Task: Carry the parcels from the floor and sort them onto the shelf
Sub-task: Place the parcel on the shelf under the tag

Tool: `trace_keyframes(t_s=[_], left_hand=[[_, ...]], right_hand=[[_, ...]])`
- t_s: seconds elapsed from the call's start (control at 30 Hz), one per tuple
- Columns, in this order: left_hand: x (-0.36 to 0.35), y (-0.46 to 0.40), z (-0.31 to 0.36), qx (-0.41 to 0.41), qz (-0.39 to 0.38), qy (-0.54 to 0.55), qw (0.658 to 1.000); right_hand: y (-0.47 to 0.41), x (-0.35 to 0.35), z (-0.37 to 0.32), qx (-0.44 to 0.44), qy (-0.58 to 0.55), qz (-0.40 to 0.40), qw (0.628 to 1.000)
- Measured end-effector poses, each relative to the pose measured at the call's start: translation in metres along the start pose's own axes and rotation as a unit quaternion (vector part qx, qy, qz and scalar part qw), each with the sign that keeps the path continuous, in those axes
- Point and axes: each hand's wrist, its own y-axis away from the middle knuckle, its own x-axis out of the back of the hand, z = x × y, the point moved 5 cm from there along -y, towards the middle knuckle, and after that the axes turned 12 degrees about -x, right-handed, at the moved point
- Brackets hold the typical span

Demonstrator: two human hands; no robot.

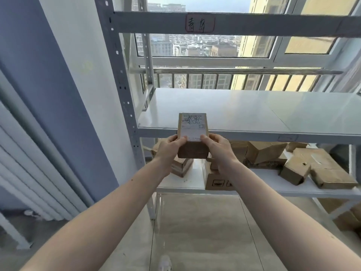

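Holding the parcel [193, 135] clamped between both hands, left [169, 148] and right [216, 148] equally near, its long axis points straight ahead over the bare shelf [244, 112] edge (label up), so a forward push likely seats it.

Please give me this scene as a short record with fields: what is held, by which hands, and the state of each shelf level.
held item: small cardboard parcel with white label on top
hands: left hand and right hand grip its sides
parcel position: at front edge of middle shelf
middle shelf: bare
lower shelf: several cardboard boxes
upper beam: handwritten tag
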Motion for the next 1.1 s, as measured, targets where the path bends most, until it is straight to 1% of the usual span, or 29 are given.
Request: trace_keyframes(t_s=[0.2, 0.3, 0.43, 0.73, 0.8, 0.97, 1.1], left_hand=[[0.010, -0.112, -0.001, -0.009, -0.014, 0.005, 1.000], [0.012, -0.157, 0.005, -0.009, -0.032, -0.016, 0.999], [0.014, -0.212, 0.001, -0.009, -0.031, -0.037, 0.999], [0.015, -0.280, -0.016, 0.013, -0.023, -0.029, 0.999], [0.016, -0.292, -0.022, 0.023, -0.019, -0.043, 0.999], [0.016, -0.307, -0.037, 0.030, -0.022, -0.055, 0.998], [0.019, -0.307, -0.042, 0.016, -0.024, -0.058, 0.998]], right_hand=[[-0.095, -0.019, -0.034, 0.006, 0.003, 0.023, 1.000], [-0.135, -0.027, -0.051, 0.011, 0.001, 0.051, 0.999], [-0.183, -0.039, -0.064, -0.004, -0.013, 0.062, 0.998], [-0.255, -0.050, -0.076, -0.028, 0.010, 0.078, 0.997], [-0.268, -0.051, -0.078, -0.031, 0.024, 0.080, 0.996], [-0.293, -0.050, -0.069, -0.047, 0.044, 0.074, 0.995], [-0.300, -0.049, -0.064, -0.035, 0.053, 0.067, 0.996]])
